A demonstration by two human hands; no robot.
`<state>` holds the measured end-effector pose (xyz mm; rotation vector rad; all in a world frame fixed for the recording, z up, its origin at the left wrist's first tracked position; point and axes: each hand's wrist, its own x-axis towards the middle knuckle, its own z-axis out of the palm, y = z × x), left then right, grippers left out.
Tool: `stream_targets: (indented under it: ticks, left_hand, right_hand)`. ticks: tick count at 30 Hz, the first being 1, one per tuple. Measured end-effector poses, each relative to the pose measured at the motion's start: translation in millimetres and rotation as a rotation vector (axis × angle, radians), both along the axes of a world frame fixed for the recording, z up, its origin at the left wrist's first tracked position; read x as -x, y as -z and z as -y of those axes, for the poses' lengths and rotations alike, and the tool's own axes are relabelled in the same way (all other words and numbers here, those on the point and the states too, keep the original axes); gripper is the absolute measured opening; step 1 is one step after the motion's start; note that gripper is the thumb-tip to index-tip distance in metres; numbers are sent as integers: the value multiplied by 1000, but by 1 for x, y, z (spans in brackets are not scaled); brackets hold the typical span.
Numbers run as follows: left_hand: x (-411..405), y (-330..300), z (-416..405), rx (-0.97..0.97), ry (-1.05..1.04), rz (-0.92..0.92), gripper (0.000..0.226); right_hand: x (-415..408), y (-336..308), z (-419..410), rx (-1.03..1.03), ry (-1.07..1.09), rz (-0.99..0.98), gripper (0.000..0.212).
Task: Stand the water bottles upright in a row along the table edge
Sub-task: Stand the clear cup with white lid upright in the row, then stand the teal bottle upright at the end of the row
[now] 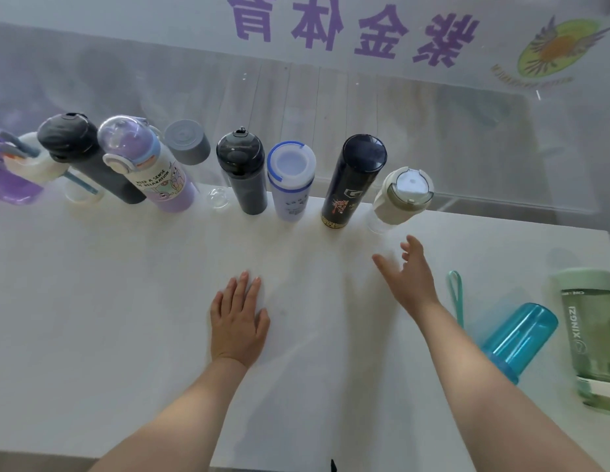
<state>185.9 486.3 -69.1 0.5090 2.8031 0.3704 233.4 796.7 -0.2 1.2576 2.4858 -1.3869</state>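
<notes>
Several bottles stand upright in a row along the far edge of the white table (126, 301): a purple cartoon bottle (150, 168), a dark grey bottle (244, 172), a white-and-blue bottle (291, 180), a tall black flask (353, 182) and a clear bottle with a white lid (400, 195) at the right end. My right hand (407, 274) hovers open just below that clear bottle, touching nothing. My left hand (240, 318) rests flat on the table, empty. A blue bottle (516, 338) and a green bottle (591, 338) lie on their sides at the right.
At the far left of the row stand a black bottle (80, 151), a purple-and-white one (14, 172) and a grey-lidded bottle (187, 141). Beyond the table edge is a glass pane with purple lettering (351, 27). A teal strap (455, 294) lies beside the blue bottle.
</notes>
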Motion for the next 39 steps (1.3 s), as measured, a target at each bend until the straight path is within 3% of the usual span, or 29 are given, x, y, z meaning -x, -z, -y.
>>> stream_targets:
  ticks: [9, 13, 19, 25, 33, 39]
  left_hand:
    - [-3, -4, -5, -43, -42, -14, 72]
    - [-13, -7, -26, -57, -109, -16, 78]
    - [-58, -13, -84, -119, -17, -38, 74]
    - [-108, -13, -150, -154, 98, -38, 64]
    - [-143, 3, -198, -78, 98, -43, 62]
    - [-146, 7, -204, -7, 79, -84, 62]
  right_hand:
    - [-105, -10, 13, -105, -16, -2, 58]
    - [-139, -22, -10, -245, -46, -57, 49]
    - [-185, -34, -62, -335, -84, -100, 43]
    - [-226, -26, -124, -444, -292, 12, 55]
    - [-248, 8, -167, -677, -707, 107, 89]
    - [-235, 21, -163, -821, -788, 133, 87]
